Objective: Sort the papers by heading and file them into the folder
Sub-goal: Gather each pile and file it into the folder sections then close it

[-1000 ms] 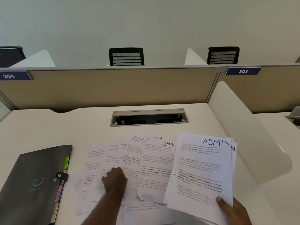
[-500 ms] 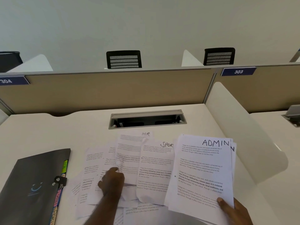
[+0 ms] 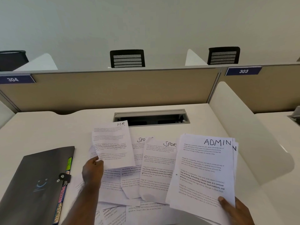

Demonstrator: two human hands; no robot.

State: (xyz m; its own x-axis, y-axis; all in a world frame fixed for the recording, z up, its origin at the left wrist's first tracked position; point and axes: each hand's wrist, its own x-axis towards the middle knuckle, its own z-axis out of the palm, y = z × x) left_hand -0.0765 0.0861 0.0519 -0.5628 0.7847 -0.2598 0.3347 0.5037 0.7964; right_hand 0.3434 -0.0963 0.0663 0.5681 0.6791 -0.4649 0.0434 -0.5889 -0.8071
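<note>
Now, just right of the dark grey closed folder [image 3: 37, 184] on the surface, the left hand [image 3: 92, 171] pinches a white HR-headed sheet [image 3: 113, 145] above scattered papers [image 3: 155, 168], while the right hand [image 3: 235, 211] grips the ADMIN-headed stack [image 3: 203, 172].

We've got white papers [image 3: 155, 176] with black print, a dark grey folder [image 3: 35, 184] with a blue smiley plus green, pink and yellow tabs [image 3: 64, 189], and black striped chairs [image 3: 127, 58].

The white desk [image 3: 48, 127] carried a dark folder [image 3: 35, 184] at eight o'clock, loose papers [image 3: 154, 168] spread at six, and a cable tray [image 3: 151, 116] at twelve.
</note>
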